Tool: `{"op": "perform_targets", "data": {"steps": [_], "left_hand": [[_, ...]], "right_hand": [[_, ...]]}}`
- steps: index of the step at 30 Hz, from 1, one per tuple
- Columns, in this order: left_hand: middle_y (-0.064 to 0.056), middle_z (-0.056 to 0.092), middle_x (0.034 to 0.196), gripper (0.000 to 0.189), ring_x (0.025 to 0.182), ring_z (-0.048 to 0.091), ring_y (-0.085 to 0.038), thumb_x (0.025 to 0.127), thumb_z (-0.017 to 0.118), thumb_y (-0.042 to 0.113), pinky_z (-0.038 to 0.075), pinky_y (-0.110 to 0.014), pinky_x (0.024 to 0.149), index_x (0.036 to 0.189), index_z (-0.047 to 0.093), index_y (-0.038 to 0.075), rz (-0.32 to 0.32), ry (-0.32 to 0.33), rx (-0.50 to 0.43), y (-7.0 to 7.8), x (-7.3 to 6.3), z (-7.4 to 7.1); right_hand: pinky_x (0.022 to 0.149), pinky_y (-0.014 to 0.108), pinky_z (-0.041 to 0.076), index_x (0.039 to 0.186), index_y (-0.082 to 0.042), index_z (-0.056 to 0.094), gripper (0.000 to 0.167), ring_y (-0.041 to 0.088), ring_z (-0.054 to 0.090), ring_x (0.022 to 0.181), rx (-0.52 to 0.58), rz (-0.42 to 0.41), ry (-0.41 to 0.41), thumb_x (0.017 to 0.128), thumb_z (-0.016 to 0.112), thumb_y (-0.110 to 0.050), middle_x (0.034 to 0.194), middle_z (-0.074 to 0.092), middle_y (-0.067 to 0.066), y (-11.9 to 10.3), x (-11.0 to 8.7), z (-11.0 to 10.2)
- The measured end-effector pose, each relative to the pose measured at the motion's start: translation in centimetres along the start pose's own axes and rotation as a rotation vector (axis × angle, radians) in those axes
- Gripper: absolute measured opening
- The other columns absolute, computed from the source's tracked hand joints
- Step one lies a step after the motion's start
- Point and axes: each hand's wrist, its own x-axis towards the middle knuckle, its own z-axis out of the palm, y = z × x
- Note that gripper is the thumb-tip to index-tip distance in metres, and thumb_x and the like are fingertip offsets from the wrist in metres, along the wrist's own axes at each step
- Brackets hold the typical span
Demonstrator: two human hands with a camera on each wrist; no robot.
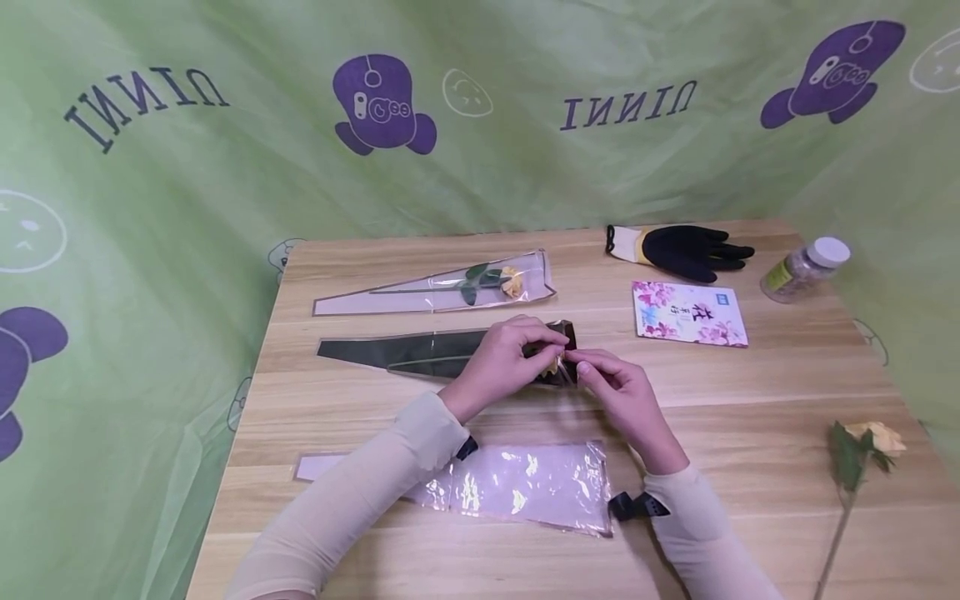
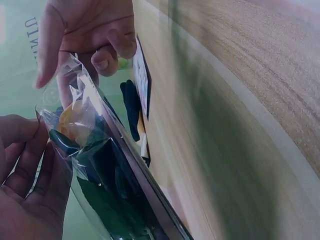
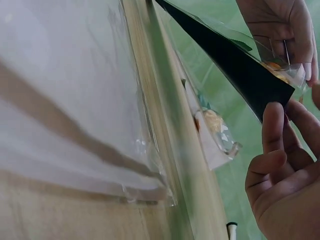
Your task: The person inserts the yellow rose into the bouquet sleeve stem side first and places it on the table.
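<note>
One tapering sleeve, glossy clear film over dark backing, over the middle of the wood-grained table, wide end raised. Left hand: thumb and finger pinching the film at the mouth. Right hand: thumb and fingers gripping the backing's wide end. Within: one yellow rose, petals ruffled, broad green leaves, long thin stem. Film creased, catching light. Nearer: one pale sleeve, shiny, wrinkled, flat.

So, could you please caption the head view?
Left hand and right hand hold a black-backed sleeve with a yellow flower inside.
</note>
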Motion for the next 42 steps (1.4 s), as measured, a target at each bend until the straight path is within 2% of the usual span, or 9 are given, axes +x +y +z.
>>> {"op": "perform_targets", "data": {"steps": [4,6,11,21,28,32,37,39,42], "left_hand": [[0.001,0.074,0.1,0.015,0.094,0.063,-0.007,0.093,0.073,0.007,0.051,-0.022,0.084,0.107,0.079,0.009,0.007,0.006,-0.01,0.1,-0.1,0.1],[0.001,0.074,0.099,0.014,0.092,0.063,-0.008,0.094,0.073,0.007,0.051,-0.023,0.082,0.107,0.079,0.008,0.012,0.003,-0.014,0.2,-0.1,0.2],[0.002,0.073,0.099,0.015,0.091,0.062,-0.006,0.094,0.073,0.008,0.05,-0.021,0.081,0.107,0.079,0.009,-0.002,-0.005,-0.024,0.4,0.0,0.5],[0.002,0.074,0.1,0.014,0.096,0.063,-0.007,0.094,0.073,0.009,0.05,-0.021,0.086,0.107,0.079,0.008,-0.004,-0.004,-0.027,0.2,-0.2,0.5],[0.004,0.074,0.107,0.014,0.104,0.064,-0.004,0.095,0.074,0.013,0.047,-0.021,0.094,0.108,0.078,0.011,-0.078,0.015,-0.04,-0.8,-0.2,0.1],[0.005,0.074,0.109,0.017,0.105,0.064,-0.004,0.098,0.071,0.021,0.049,-0.024,0.094,0.111,0.077,0.012,-0.126,0.008,-0.029,-1.7,0.0,0.1],[0.006,0.074,0.11,0.02,0.093,0.066,-0.004,0.101,0.066,0.026,0.054,-0.029,0.085,0.113,0.076,0.014,-0.177,-0.006,0.007,-2.8,0.0,-0.3],[0.005,0.074,0.111,0.021,0.084,0.064,-0.005,0.102,0.065,0.025,0.054,-0.03,0.079,0.115,0.076,0.013,-0.193,-0.028,0.032,-3.1,-0.2,-0.7],[0.005,0.073,0.115,0.023,0.08,0.061,-0.006,0.102,0.063,0.027,0.053,-0.03,0.08,0.118,0.075,0.015,-0.217,-0.104,0.079,-3.5,-0.6,-1.1]], "right_hand": [[0.096,0.023,0.048,0.127,0.003,0.067,0.027,0.012,0.062,0.113,0.001,0.005,-0.06,0.105,0.056,-0.006,0.126,0.067,0.012,0.1,-0.1,0.2],[0.095,0.029,0.052,0.129,0.005,0.066,0.028,0.012,0.062,0.115,0.026,0.008,-0.102,0.105,0.055,-0.006,0.13,0.065,0.013,0.2,-0.1,0.4],[0.081,0.042,0.059,0.129,0.011,0.062,0.03,0.018,0.067,0.099,0.082,0.011,-0.165,0.107,0.05,-0.005,0.126,0.065,0.013,0.2,-0.1,0.7],[0.088,0.029,0.048,0.11,0.003,0.066,0.031,0.037,0.063,0.099,-0.055,0.012,-0.307,0.111,0.042,-0.016,0.099,0.067,0.026,0.1,1.0,1.6],[0.073,0.035,0.054,0.13,0.004,0.063,0.029,0.041,0.067,0.085,-0.057,0.072,-0.21,0.107,0.052,-0.01,0.102,0.068,0.022,0.2,0.6,0.5],[0.065,0.029,0.052,0.127,-0.002,0.068,0.029,0.031,0.064,0.078,-0.138,0.118,-0.089,0.103,0.063,-0.017,0.101,0.07,0.019,0.1,0.9,0.2],[0.061,0.027,0.048,0.113,-0.008,0.075,0.036,0.022,0.058,0.072,-0.361,0.158,0.067,0.097,0.071,-0.039,0.1,0.071,0.007,-0.2,2.0,0.4],[0.063,0.03,0.049,0.105,-0.008,0.075,0.04,0.021,0.06,0.072,-0.468,0.161,0.084,0.094,0.071,-0.046,0.096,0.072,0.005,-0.4,2.5,0.5],[0.062,0.034,0.048,0.093,-0.014,0.074,0.039,0.019,0.06,0.068,-0.623,0.16,0.06,0.092,0.071,-0.053,0.083,0.069,0.001,-0.6,3.0,0.6]]}}
